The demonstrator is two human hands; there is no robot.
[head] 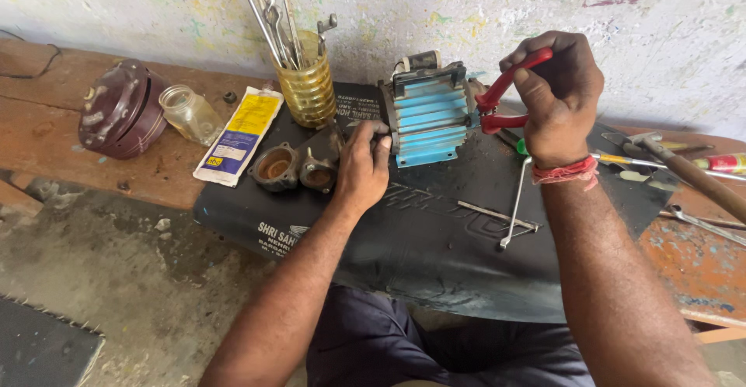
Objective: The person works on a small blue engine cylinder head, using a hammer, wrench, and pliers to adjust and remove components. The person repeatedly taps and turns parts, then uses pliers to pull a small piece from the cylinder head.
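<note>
A repair workshop: spanners in a jar (308,84), a hammer (684,171), stained wooden bench (47,130).

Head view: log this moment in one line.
left hand steadies blue finned block | right hand grips red-handled pliers at its side | black mat

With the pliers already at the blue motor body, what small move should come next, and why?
Probably a gentle squeeze and pull with the red-handled pliers. The right hand holds them at the side of the blue finned body, and the left hand steadies its other side.
</note>
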